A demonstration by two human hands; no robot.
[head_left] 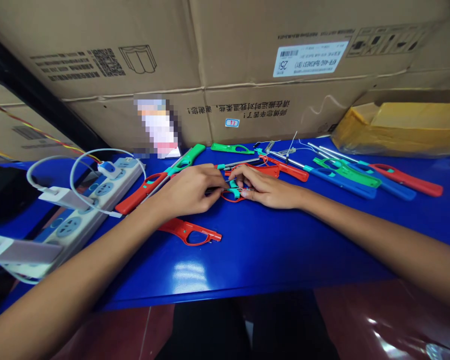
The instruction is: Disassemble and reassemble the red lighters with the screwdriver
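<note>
Both hands meet over the middle of the blue table (225, 270). My left hand (195, 190) has its fingers pressed together at the left side of a small teal part (234, 189); what they pinch is hidden. From the right, my right hand (264, 189) closes its thumb and fingers on the teal part, where thin wires show. A red loop of casing lies under the fingertips. Nearer me is a red lighter casing half (185, 231), partly behind my left wrist. Just behind the hands lie red casings (290, 169) and metal rods.
At left stands a white power strip (107, 190) with plugged-in chargers and cables. Several green, blue and red lighters (408, 180) lie at right. A blurred phone (159, 127) leans on the cardboard box (240, 45) behind. A yellow package (405, 127) sits at back right.
</note>
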